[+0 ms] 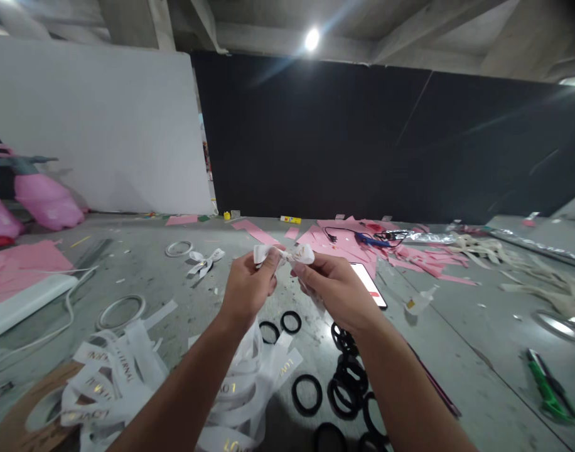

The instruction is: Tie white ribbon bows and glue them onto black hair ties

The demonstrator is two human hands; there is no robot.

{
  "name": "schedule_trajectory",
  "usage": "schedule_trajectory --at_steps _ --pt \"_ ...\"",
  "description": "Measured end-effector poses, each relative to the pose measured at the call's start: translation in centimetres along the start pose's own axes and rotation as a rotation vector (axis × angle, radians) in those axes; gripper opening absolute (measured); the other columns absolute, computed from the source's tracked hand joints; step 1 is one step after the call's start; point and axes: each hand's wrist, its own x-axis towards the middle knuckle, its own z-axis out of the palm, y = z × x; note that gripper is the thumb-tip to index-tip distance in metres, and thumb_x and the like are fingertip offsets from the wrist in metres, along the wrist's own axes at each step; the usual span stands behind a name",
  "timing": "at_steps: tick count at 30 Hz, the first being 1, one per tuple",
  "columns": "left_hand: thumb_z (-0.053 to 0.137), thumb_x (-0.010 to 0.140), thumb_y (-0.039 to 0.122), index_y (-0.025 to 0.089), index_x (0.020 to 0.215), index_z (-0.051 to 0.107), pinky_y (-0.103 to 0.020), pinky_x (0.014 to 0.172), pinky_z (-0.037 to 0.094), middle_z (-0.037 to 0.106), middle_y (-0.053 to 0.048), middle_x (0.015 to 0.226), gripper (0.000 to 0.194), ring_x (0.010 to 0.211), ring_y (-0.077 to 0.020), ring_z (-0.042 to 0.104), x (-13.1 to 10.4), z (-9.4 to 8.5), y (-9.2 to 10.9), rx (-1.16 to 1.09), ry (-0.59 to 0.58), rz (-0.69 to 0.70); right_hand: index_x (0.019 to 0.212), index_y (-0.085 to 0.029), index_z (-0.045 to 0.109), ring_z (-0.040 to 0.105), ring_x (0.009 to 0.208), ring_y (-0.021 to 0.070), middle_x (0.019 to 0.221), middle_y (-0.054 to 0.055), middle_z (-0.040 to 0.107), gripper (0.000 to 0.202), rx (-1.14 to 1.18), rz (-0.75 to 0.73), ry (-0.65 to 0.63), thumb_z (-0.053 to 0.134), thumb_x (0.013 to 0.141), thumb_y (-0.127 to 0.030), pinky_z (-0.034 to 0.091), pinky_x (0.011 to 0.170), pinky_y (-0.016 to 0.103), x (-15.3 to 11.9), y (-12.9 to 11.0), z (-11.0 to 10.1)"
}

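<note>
Between both hands, raised over the table, is a white ribbon bow (300, 253) with small printed lettering. My left hand (252, 279) pinches its left loop between thumb and fingers. On the other side, my right hand (332, 282) grips the right loop near the knot, and a ribbon tail hangs below it. Beneath my forearms lie a heap of printed white ribbon (243, 383) and several black hair ties (307, 394). A finished-looking white bow (205, 262) rests on the table to the left of my hands.
A lit phone (366, 282) lies behind my right wrist, near pink paper scraps (337, 242). Green-handled scissors or cutter (548, 389) are at far right, a small glue bottle (420, 302) nearer. At left are a white power strip (31, 304), pink spray bottles (47, 199) and more ribbon (115, 376).
</note>
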Motion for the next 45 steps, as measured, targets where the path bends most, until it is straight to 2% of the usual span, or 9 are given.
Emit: schedule_trajectory --at_steps 3,7,17,22,26,28,34,40,45 --pt "0.074 0.071 0.054 0.013 0.075 0.065 -0.020 0.037 0.018 0.037 0.008 0.045 0.042 0.038 -0.0037 0.025 -0.1 0.2 -0.4 -0.004 0.002 -0.075 0.073 -0.017 0.062 0.042 0.050 0.0089 0.057 -0.003 0.051 0.031 -0.007 0.001 0.061 0.067 0.080 -0.047 0.031 0.047 0.023 0.2 0.2 0.2" --pt "0.076 0.069 0.051 0.015 0.052 0.049 -0.021 0.040 0.019 0.033 0.007 0.042 0.049 0.041 -0.0040 0.027 -0.1 -0.3 -0.3 0.096 -0.091 -0.102 0.077 -0.017 0.062 0.051 0.052 0.0107 0.059 -0.001 0.059 0.030 -0.018 -0.005 0.081 0.073 0.075 -0.045 0.038 0.050 0.023 0.2 0.6 0.4" --pt "0.084 0.062 0.043 0.013 0.064 0.058 -0.020 0.039 0.019 0.038 0.008 0.046 0.039 0.039 -0.0028 0.027 0.6 -0.9 0.9 -0.136 0.002 -0.029 0.076 -0.016 0.063 0.050 0.050 0.0099 0.059 -0.001 0.059 0.026 -0.096 -0.017 0.050 0.071 0.077 -0.041 0.038 0.047 0.023 -0.4 0.1 0.7" --pt "0.082 0.066 0.038 0.014 0.063 0.054 -0.019 0.041 0.021 0.036 0.008 0.050 0.036 0.043 -0.0031 0.028 0.0 -1.0 1.3 -0.025 -0.112 -0.075 0.111 -0.017 0.064 0.061 0.073 0.0160 0.086 0.005 0.066 0.042 -0.191 -0.182 0.016 0.063 0.085 -0.050 0.048 0.065 0.028 0.0 0.8 0.8" --pt "0.078 0.070 0.039 0.016 0.065 0.052 -0.019 0.041 0.020 0.036 0.008 0.050 0.035 0.044 -0.0038 0.028 -0.5 -0.7 1.0 0.080 -0.175 -0.072 0.108 -0.017 0.071 0.065 0.098 0.0233 0.099 0.008 0.070 0.043 -0.175 -0.197 0.132 0.050 0.093 -0.052 0.048 0.088 0.036 -0.1 0.9 1.6" --pt "0.072 0.076 0.046 0.017 0.066 0.053 -0.020 0.039 0.018 0.034 0.009 0.046 0.036 0.040 -0.0043 0.026 -0.5 -0.5 0.7 0.058 -0.185 -0.052 0.107 -0.017 0.073 0.065 0.097 0.0230 0.094 0.007 0.071 0.043 -0.176 -0.185 0.179 0.048 0.094 -0.050 0.048 0.087 0.035 -0.3 0.8 1.8" --pt "0.060 0.082 0.060 0.016 0.079 0.063 -0.020 0.038 0.020 0.040 0.006 0.049 0.044 0.039 -0.0057 0.029 0.0 -0.6 -0.3 0.079 -0.059 0.033 0.110 -0.015 0.074 0.055 0.061 0.0146 0.065 0.001 0.058 0.045 -0.193 -0.171 0.249 0.047 0.095 -0.047 0.044 0.060 0.028 -0.5 0.7 2.1" --pt "0.055 0.085 0.063 0.016 0.063 0.056 -0.020 0.040 0.023 0.046 0.003 0.054 0.052 0.044 -0.0057 0.033 0.3 -0.6 -0.7 0.084 0.081 0.101 0.116 -0.024 0.071 0.062 0.094 0.0196 0.092 0.005 0.067 0.035 -0.213 -0.402 0.265 0.044 0.098 -0.038 0.047 0.087 0.034 -0.7 1.4 3.3" --pt "0.062 0.078 0.066 0.017 0.061 0.049 -0.019 0.038 0.023 0.040 0.005 0.050 0.053 0.041 -0.0048 0.030 0.3 -0.3 -0.3 -0.020 0.086 0.052 0.121 -0.030 0.068 0.061 0.090 0.0183 0.097 0.006 0.062 0.033 -0.206 -0.519 0.319 0.045 0.098 -0.032 0.049 0.079 0.033 -1.2 2.1 4.3"
